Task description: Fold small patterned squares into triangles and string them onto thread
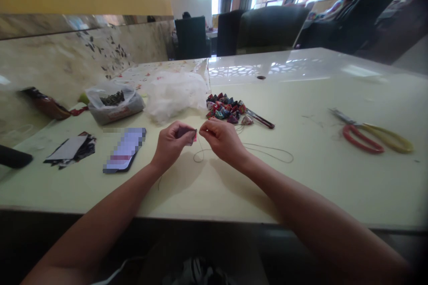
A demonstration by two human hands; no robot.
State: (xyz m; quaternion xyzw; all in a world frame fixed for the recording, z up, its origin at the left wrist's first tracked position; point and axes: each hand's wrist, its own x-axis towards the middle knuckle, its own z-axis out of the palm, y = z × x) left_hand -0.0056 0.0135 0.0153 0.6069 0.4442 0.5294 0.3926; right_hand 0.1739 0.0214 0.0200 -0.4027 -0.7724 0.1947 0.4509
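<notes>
My left hand (172,143) pinches a small folded piece of dark and pink fabric (193,136) above the table. Close to its right, my right hand (220,139) has its thumb and fingertips pressed together; what they hold is too small to make out. A thin dark thread (281,150) hangs by the fabric and lies in loops on the table beneath and to the right of my right hand. Beyond the hands sits a pile of small patterned fabric pieces (223,107), with small snips (261,119) against its right side.
A phone (125,149) and stacked fabric scraps (71,148) lie left. Behind them are a bag of dried material (115,109) and white stuffing (177,95). Large scissors (364,131) rest right on the table (321,196). People sit in the background.
</notes>
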